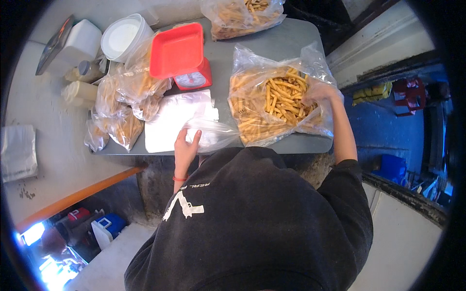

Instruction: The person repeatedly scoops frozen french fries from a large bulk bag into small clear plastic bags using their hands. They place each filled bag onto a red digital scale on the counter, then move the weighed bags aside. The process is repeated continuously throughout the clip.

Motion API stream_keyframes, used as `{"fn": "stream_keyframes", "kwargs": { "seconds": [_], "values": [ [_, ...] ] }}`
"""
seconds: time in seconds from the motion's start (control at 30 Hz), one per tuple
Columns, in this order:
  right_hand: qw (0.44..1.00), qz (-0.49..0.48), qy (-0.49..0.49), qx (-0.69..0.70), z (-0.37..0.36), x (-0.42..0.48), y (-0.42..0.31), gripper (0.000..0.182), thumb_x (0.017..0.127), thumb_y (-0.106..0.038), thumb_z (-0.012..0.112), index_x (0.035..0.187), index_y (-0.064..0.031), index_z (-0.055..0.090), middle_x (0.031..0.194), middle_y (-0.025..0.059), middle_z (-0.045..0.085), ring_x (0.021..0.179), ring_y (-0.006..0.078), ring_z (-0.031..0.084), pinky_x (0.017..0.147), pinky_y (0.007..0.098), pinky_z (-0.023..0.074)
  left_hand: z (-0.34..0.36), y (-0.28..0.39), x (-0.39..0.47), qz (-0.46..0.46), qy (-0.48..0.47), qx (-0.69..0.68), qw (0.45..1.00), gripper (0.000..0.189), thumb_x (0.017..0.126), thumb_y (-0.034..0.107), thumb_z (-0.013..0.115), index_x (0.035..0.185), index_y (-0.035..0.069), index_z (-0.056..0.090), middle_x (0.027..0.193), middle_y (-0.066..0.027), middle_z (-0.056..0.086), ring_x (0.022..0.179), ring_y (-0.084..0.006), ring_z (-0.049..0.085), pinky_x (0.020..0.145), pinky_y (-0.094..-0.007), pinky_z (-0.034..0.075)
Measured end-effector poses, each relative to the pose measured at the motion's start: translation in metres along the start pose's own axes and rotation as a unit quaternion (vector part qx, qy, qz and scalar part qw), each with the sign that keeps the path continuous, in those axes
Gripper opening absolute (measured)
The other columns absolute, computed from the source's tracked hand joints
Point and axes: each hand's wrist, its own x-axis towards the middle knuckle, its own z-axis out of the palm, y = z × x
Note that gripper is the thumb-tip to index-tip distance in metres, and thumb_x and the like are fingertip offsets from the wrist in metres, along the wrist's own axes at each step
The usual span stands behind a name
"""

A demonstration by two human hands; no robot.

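Observation:
My left hand [185, 150], with a red band at the wrist, holds the edge of a small clear plastic bag [215, 134] near the table's front edge. Under that bag lies a stack of flat plastic bags [164, 127]. To the right rests a large clear bag [249, 125], its mouth spread wide over French fries [284, 95]. My right hand [322, 92] reaches into it from the right side, partly behind the plastic. Its fingertips are at the fries, and their grip is hidden.
A red kitchen scale [193, 78] with a tray stands behind the flat bags. Filled bags of fries [125, 123] crowd the grey table's [298, 40] left side. Another large fries bag [247, 22] sits at the back. A white tub [122, 38] and squeeze bottle [82, 94] stand far left.

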Motion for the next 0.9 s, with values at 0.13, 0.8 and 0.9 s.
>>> {"fn": "stream_keyframes", "kwargs": {
  "seconds": [0.13, 0.8, 0.9],
  "values": [
    [0.983, -0.101, 0.139, 0.056, 0.018, 0.024, 0.002, 0.084, 0.057, -0.046, 0.073, 0.126, -0.0062, 0.045, 0.119, 0.0175, 0.054, 0.110, 0.0278, 0.051, 0.096, 0.0347, 0.0377, -0.001, -0.006, 0.000, -0.009, 0.006, 0.008, 1.000, 0.044, 0.079, 0.030, 0.063, 0.098, -0.009, 0.055, 0.093, -0.0235, 0.059, 0.089, -0.0363, 0.057, 0.077, -0.0372, 0.044],
    [0.956, -0.235, 0.148, -0.100, 0.047, 0.071, -0.064, 0.091, 0.048, -0.044, 0.079, 0.124, -0.0071, 0.045, 0.121, 0.0210, 0.049, 0.112, 0.0338, 0.047, 0.095, 0.0385, 0.0380, 0.012, 0.002, -0.032, 0.038, 0.082, 0.060, 0.994, 0.035, 0.066, 0.007, 0.061, 0.101, 0.001, 0.060, 0.107, -0.0212, 0.053, 0.087, -0.0374, 0.057, 0.079, -0.0372, 0.046],
    [0.966, -0.227, 0.109, -0.063, 0.036, 0.061, -0.071, 0.083, 0.050, -0.042, 0.079, 0.120, -0.0086, 0.050, 0.111, 0.0177, 0.057, 0.105, 0.0324, 0.052, 0.089, 0.0392, 0.0411, 0.018, 0.008, -0.037, 0.022, 0.062, 0.010, 0.998, 0.029, 0.066, 0.004, 0.057, 0.094, 0.001, 0.063, 0.114, -0.0217, 0.049, 0.082, -0.0339, 0.060, 0.077, -0.0361, 0.047]
  ]
}}
